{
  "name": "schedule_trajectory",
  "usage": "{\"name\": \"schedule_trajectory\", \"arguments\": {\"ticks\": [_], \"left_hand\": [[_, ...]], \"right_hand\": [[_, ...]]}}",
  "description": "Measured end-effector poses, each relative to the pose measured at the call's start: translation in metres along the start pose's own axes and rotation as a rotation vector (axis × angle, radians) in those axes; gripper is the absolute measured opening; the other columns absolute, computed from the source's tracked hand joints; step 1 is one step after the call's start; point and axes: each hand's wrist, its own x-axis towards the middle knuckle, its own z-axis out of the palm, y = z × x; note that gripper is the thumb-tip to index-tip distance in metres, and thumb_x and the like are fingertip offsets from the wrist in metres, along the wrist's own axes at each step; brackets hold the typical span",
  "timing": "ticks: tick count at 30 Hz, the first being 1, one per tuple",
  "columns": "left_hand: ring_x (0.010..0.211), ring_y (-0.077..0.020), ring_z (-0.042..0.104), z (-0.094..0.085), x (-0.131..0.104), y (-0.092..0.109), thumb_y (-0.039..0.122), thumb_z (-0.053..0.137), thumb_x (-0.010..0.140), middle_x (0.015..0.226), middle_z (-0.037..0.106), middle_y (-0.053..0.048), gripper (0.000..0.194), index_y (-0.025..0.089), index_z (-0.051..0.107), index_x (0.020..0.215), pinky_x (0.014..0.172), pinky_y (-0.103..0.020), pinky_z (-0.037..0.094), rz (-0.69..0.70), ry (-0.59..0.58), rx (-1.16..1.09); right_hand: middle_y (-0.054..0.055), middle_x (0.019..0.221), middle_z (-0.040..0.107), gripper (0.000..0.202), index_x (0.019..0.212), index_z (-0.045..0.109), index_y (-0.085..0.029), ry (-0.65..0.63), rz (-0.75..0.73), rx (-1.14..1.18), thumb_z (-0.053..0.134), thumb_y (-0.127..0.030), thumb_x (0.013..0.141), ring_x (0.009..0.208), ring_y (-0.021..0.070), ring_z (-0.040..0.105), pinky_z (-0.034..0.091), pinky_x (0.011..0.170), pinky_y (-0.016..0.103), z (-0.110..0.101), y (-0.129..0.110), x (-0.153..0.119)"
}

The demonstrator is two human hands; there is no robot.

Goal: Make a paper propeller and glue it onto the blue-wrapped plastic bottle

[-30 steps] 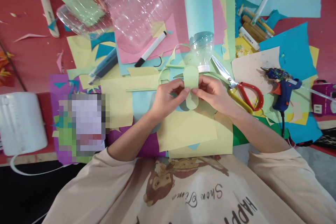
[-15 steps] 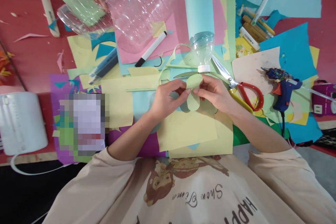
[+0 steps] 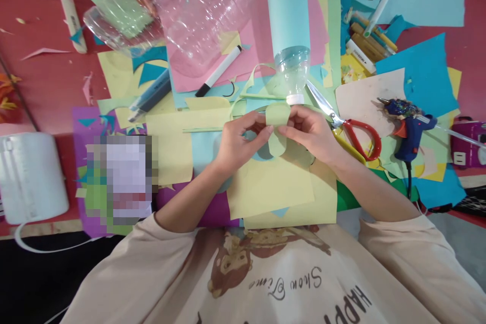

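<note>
A pale green paper cutout (image 3: 278, 115) with rounded ends is pinched at its middle between both hands. My left hand (image 3: 243, 143) grips its left edge with thumb and fingers. On the opposite edge, my right hand (image 3: 311, 131) pinches it the same way. Just beyond the fingers lies a clear plastic bottle (image 3: 292, 68) wrapped in light blue paper, its white cap pointing at me. Red-handled scissors (image 3: 362, 139) rest to the right of my right hand. Yellow paper sheets (image 3: 273, 187) lie under both hands.
A blue glue gun (image 3: 412, 131) stands at the right. Crumpled clear plastic bottles (image 3: 208, 15) fill the upper left. A black-and-white marker (image 3: 219, 71) lies on pink paper. Several pens (image 3: 368, 43) are piled upper right, and a white pouch (image 3: 33, 177) sits far left.
The paper cutout has shifted slightly left and now faces the camera straighter, its upper end more upright. Both hands still pinch it. Everything around it has stayed in place.
</note>
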Motion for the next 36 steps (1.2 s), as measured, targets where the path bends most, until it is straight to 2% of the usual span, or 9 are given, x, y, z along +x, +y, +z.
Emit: {"name": "schedule_trajectory", "arguments": {"ticks": [8,15,19,24,28,31,36], "left_hand": [[0.055,-0.0098,0.056,0.0002,0.0005,0.0017,0.042,0.064,0.083,0.061,0.058,0.002,0.027,0.019,0.057,0.070,0.052,-0.023,0.048,-0.049,-0.037,-0.010],[0.054,-0.0098,0.050,-0.0005,0.0016,0.0042,0.053,0.064,0.081,0.059,0.051,0.002,0.038,0.020,0.052,0.064,0.050,-0.024,0.044,-0.129,-0.061,-0.056],[0.053,-0.0081,0.047,-0.0004,0.0027,0.0051,0.048,0.065,0.080,0.059,0.049,0.003,0.037,0.019,0.049,0.063,0.050,-0.022,0.041,-0.137,-0.034,-0.055],[0.054,-0.0074,0.046,0.0001,0.0013,0.0033,0.038,0.063,0.082,0.058,0.047,0.003,0.030,0.018,0.049,0.063,0.051,-0.021,0.038,-0.135,-0.031,-0.045],[0.053,-0.0079,0.047,-0.0002,0.0009,0.0049,0.041,0.063,0.081,0.058,0.048,0.003,0.032,0.018,0.050,0.063,0.050,-0.021,0.039,-0.147,-0.041,-0.057],[0.052,-0.0078,0.046,-0.0008,0.0018,0.0070,0.045,0.065,0.080,0.057,0.048,0.003,0.035,0.018,0.050,0.062,0.048,-0.021,0.039,-0.149,-0.040,-0.051],[0.057,-0.0093,0.054,-0.0012,0.0021,0.0084,0.048,0.067,0.078,0.062,0.057,0.001,0.034,0.018,0.057,0.067,0.053,-0.021,0.045,-0.163,-0.058,-0.085]], "right_hand": [[-0.005,0.063,0.039,0.034,0.072,0.054,-0.020,-0.002,-0.026,-0.062,0.072,-0.048,0.077,0.058,0.0086,0.037,0.032,0.052,0.024,0.0007,0.0001,-0.0008],[-0.002,0.069,0.051,0.034,0.069,0.053,-0.020,-0.003,-0.121,-0.197,0.069,-0.048,0.080,0.068,0.0115,0.050,0.042,0.059,0.026,-0.0008,0.0001,0.0007],[-0.002,0.074,0.056,0.027,0.075,0.052,-0.021,0.048,-0.221,-0.280,0.067,-0.042,0.084,0.069,0.0108,0.054,0.046,0.061,0.025,0.0025,-0.0021,-0.0015],[-0.003,0.081,0.061,0.026,0.097,0.047,-0.025,0.080,-0.379,-0.273,0.069,-0.026,0.083,0.070,0.0109,0.060,0.050,0.062,0.026,0.0041,0.0036,-0.0054],[-0.003,0.080,0.064,0.010,0.091,0.056,-0.025,0.084,-0.563,-0.496,0.060,-0.017,0.087,0.068,0.0111,0.059,0.050,0.064,0.028,0.0021,0.0054,-0.0052],[-0.002,0.077,0.067,0.008,0.086,0.062,-0.025,0.107,-0.550,-0.549,0.059,-0.018,0.088,0.069,0.0117,0.060,0.050,0.064,0.028,0.0022,0.0023,-0.0050],[0.000,0.079,0.069,0.005,0.085,0.066,-0.022,0.157,-0.486,-0.413,0.063,-0.018,0.085,0.072,0.0126,0.063,0.053,0.064,0.027,0.0040,0.0001,-0.0059]]}}
